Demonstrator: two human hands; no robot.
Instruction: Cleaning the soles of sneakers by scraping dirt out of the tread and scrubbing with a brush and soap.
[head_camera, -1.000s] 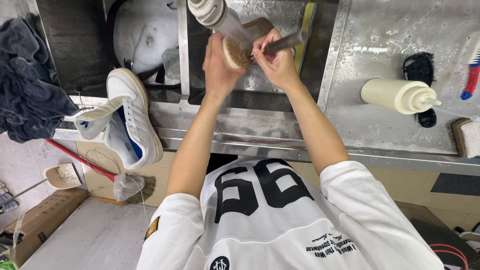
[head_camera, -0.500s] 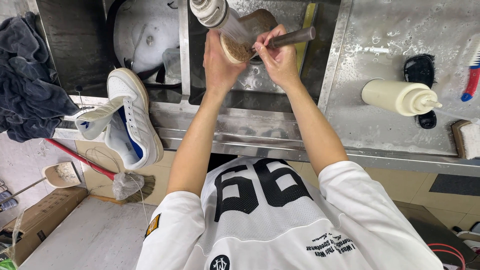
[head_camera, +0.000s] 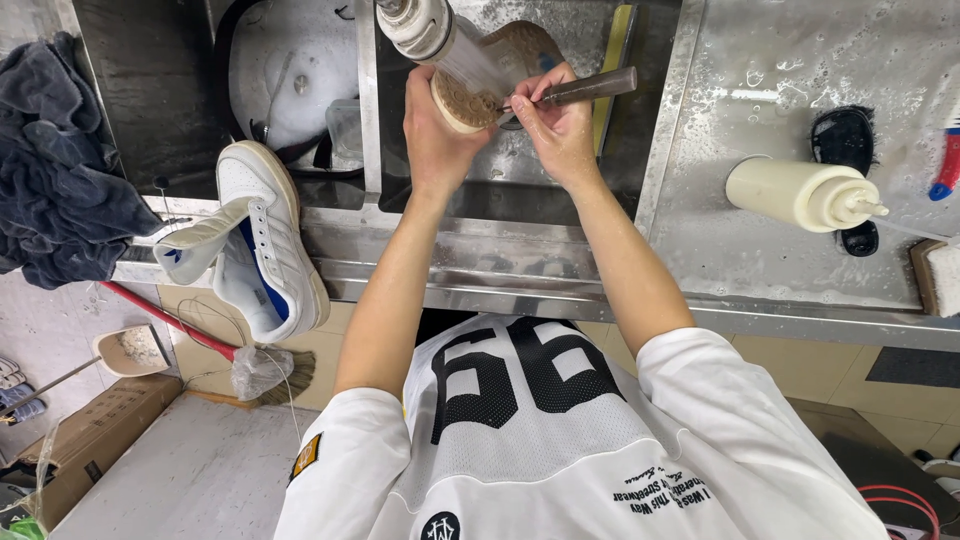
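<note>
Over the stainless steel sink (head_camera: 640, 110), the left hand (head_camera: 432, 130) is wrapped around a shoe with a tan, patterned rubber sole (head_camera: 470, 100), turned sole-up under the stream from the white spray tap head (head_camera: 415, 25). The left fingers are curled shut on the shoe's body from the side, so the sole faces up and a little toward the right hand (head_camera: 555, 125). That hand is pinched closed on the dark brown handle of a brush or scraper (head_camera: 590, 87), whose working end (hidden behind the fingers and the spray) meets the sole near its edge.

Wet, and possibly soapy, the shoe is likely slick; its sole looks stiff enough to take pressure while the upper would give under a squeeze, so the firm hold belongs where the left grip already sits, around the midsection close to the sole. It seems light enough for one hand. The handle is narrow and wet too, and would twist if held loosely.

On the steel ledge to the left leans a white leather sneaker with a blue lining (head_camera: 265, 245), well apart from both hands. On the wet desk (head_camera: 780, 60) to the right lie a cream squeeze bottle (head_camera: 800, 192) and a black brush (head_camera: 845, 140). A dark blue cloth (head_camera: 60, 170) hangs at far left
</note>
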